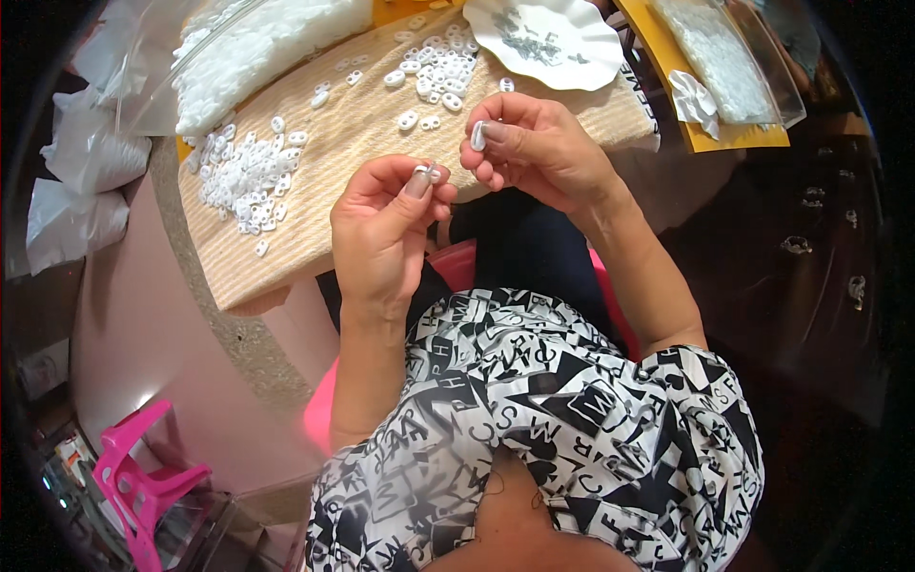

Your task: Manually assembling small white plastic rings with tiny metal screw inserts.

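Note:
My left hand is closed in a pinch, thumb against fingers, on a small white plastic piece. Beside it, slightly higher and to the right, my right hand pinches an oval white plastic piece between thumb and forefinger. The hands are held apart, above the near edge of a tan striped board. Loose white two-holed pieces form one pile at the left and another pile at the back. A white wavy-rimmed plate carries small grey bits.
A large clear bag of white pieces lies at the back left. Another filled bag sits on a yellow envelope at the right, near crumpled white paper. Plastic bags hang over at far left; a pink stool stands lower left.

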A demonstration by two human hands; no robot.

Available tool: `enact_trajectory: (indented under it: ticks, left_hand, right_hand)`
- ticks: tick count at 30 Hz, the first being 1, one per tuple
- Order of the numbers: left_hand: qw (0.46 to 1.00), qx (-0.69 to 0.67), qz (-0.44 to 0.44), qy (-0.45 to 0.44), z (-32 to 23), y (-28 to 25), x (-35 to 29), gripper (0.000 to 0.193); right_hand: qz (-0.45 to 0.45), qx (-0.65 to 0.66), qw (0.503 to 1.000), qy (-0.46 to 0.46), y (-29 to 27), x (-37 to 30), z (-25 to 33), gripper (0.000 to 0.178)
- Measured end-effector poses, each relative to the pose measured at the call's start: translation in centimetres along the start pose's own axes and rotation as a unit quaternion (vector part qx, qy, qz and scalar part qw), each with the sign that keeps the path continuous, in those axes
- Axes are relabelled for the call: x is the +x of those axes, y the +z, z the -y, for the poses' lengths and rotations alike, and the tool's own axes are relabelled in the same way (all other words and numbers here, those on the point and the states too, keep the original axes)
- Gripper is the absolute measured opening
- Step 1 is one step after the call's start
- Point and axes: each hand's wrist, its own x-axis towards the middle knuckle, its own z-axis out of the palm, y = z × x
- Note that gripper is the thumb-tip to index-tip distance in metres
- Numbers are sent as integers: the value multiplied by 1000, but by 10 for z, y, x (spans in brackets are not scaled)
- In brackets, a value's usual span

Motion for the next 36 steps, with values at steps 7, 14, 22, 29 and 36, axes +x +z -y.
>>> enact_trajectory:
  ticks: [7, 14, 22, 29, 36]
  left_hand:
    - [998, 58, -15, 13, 0, 5, -3, 11]
    - [998, 65, -10, 19, -2, 5, -4, 11]
    - [993, 104, -26, 49, -1, 9, -7, 14]
    - [985, 154, -31, 70, -2, 16, -13, 16]
    - [978, 186, -31, 85, -2, 17, -15, 15]
  right_hand:
    - [5, -22, 1000, -8, 10, -4, 2, 17]
    - [-18, -70, 996, -45, 13, -8, 5, 17]
    - [-64, -171, 979, -89, 20, -11, 7, 19]
    - [-74, -151, 983, -74, 34, -17, 11, 15]
    - [-57, -213, 972, -78, 36, -21, 14, 14]
